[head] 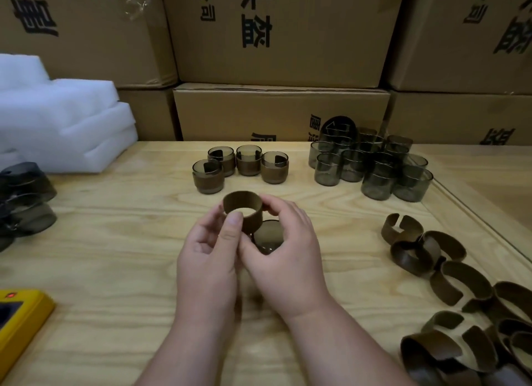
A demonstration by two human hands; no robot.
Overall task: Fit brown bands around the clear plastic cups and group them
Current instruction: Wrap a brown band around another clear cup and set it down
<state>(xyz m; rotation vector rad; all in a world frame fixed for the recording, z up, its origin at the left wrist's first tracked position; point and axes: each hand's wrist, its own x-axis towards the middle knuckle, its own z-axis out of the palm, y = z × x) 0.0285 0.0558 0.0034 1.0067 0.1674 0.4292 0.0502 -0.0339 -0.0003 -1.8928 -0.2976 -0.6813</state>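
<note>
A brown band [243,211] curled into a ring is held above the middle of the bench [121,241], gripped from both sides. The left hand [210,259] pinches its near-left edge with the thumb on the front, and the right hand [283,250] curls its fingers over the band's right side. Just below the band, between the 2 hands, sits a clear plastic cup [267,238]; the right hand's thumb and fingers wrap round it, though how far the band overlaps the cup is hard to tell from this angle.

Beyond the hands, 4 banded cups [240,168] stand upright in a close group near the far edge of the bench. To their right a cluster of bare cups [371,162] is packed and partly stacked, well apart from the banded ones. A loose pile of open bands [449,296] runs down the bench's right side toward the near corner.

The bench is pale wood with a strong grain, and a raised strip runs along its right edge. At the near-left corner lies a yellow device [20,325] with a small red light. Dark smoky cups [26,201] sit at the left edge, and behind them white foam blocks [60,114] are stacked. Cardboard cartons [282,54] printed with large black characters form a wall behind the bench.
</note>
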